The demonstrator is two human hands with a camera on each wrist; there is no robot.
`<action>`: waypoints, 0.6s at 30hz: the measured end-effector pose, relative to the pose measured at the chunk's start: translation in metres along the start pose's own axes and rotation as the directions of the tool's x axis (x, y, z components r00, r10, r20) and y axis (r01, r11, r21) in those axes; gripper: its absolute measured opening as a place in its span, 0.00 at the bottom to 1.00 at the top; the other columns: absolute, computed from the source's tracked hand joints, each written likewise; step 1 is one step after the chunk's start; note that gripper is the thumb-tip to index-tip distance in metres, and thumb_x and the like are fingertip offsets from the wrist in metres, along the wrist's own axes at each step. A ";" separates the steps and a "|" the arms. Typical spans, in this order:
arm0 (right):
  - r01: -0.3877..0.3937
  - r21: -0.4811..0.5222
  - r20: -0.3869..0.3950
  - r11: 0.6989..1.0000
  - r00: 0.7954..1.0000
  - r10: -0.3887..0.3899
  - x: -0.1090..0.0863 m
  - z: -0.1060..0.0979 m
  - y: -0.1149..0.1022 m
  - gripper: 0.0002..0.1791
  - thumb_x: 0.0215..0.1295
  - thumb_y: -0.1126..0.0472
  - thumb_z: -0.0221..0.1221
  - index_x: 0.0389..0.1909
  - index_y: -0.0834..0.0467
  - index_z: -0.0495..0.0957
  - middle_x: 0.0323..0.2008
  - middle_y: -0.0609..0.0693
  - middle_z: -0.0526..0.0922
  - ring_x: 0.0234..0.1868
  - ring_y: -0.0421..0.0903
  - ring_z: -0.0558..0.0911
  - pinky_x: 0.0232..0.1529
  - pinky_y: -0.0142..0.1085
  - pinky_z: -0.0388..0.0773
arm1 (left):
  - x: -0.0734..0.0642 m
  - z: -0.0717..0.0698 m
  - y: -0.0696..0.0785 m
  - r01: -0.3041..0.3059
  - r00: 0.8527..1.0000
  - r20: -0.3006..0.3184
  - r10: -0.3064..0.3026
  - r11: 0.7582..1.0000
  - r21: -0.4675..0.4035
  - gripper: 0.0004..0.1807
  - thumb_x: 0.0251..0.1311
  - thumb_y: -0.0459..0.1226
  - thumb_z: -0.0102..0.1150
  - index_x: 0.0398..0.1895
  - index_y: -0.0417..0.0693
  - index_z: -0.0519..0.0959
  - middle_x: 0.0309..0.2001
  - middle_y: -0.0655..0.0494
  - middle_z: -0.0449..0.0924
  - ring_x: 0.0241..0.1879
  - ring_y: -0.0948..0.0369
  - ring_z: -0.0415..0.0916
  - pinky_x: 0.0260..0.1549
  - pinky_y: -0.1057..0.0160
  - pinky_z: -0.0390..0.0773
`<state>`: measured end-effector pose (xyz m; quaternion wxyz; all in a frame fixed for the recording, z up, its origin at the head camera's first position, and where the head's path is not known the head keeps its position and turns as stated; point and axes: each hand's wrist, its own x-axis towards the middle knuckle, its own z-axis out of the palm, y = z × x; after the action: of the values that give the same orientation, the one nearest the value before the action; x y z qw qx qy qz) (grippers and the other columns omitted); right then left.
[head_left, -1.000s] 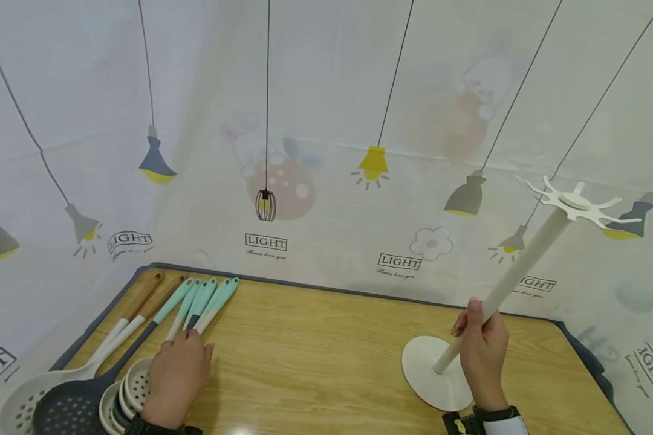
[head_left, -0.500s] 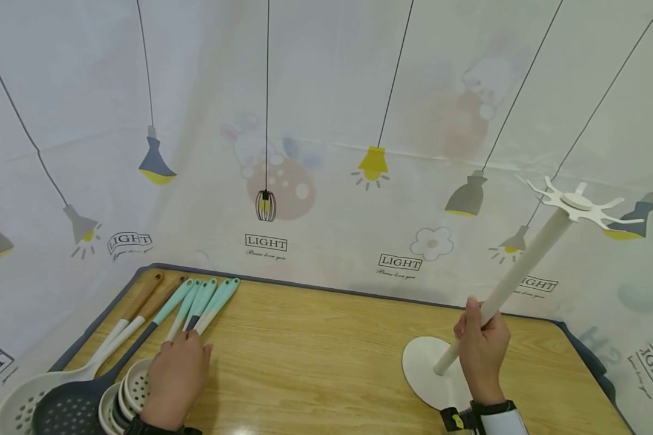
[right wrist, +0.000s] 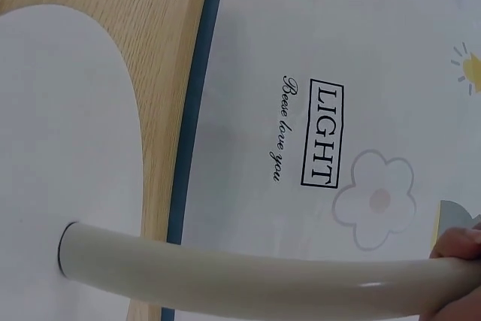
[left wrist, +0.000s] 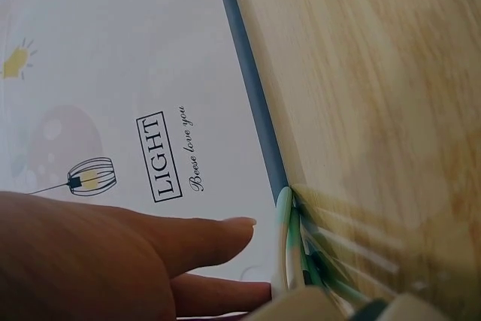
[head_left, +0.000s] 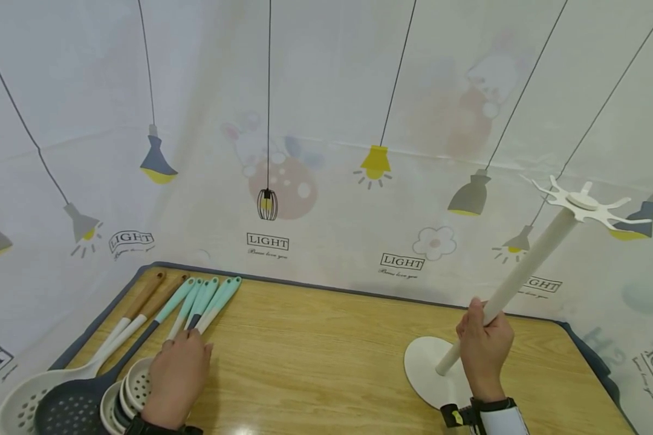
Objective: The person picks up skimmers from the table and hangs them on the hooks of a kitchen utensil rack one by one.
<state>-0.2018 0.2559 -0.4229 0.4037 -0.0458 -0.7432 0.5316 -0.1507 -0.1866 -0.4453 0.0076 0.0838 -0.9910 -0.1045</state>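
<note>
My right hand grips the pole of a white utensil stand around its middle. The stand has a round base on the table and a ring of hooks on top. At the left, my left hand rests over several kitchen utensils with mint-green handles, some with small perforated heads. In the left wrist view the thumb is straight and a finger touches the handles; the other fingertips are hidden. Beside it lie a dark skimmer and a white skimmer.
Two brown wooden handles lean toward the back left edge. The wood-grain table has a dark blue border. A white sheet printed with lamps hangs behind and at both sides.
</note>
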 end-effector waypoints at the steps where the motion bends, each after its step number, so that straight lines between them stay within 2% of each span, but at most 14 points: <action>1: 0.004 0.001 -0.001 1.000 1.000 -0.004 0.000 0.000 0.000 0.19 0.71 0.57 0.52 0.23 0.66 0.67 0.14 0.49 0.69 0.13 0.37 0.69 0.18 0.29 0.67 | 0.000 0.000 0.000 0.000 1.000 0.002 0.000 1.000 -0.001 0.20 0.65 0.42 0.56 0.43 0.30 0.76 0.38 0.39 0.75 0.36 0.42 0.74 0.37 0.46 0.72; 10: 0.015 0.001 0.000 1.000 1.000 -0.015 0.000 -0.001 -0.001 0.18 0.71 0.60 0.52 0.23 0.66 0.67 0.13 0.49 0.69 0.13 0.36 0.69 0.19 0.29 0.68 | -0.001 0.000 0.000 -0.010 1.000 -0.020 0.010 1.000 -0.003 0.19 0.64 0.42 0.57 0.41 0.30 0.76 0.36 0.40 0.75 0.34 0.44 0.74 0.35 0.47 0.73; 18: -0.008 -0.011 0.000 1.000 1.000 0.008 -0.002 0.001 -0.003 0.20 0.71 0.57 0.52 0.23 0.66 0.67 0.14 0.49 0.69 0.13 0.36 0.69 0.18 0.29 0.68 | -0.001 -0.002 0.001 0.015 1.000 0.001 -0.015 1.000 -0.002 0.19 0.65 0.42 0.56 0.42 0.30 0.76 0.37 0.40 0.76 0.36 0.44 0.74 0.35 0.47 0.73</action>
<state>-0.2000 0.2534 -0.4214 0.4014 -0.0510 -0.7459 0.5290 -0.1503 -0.1856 -0.4433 0.0067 0.0912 -0.9902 -0.1055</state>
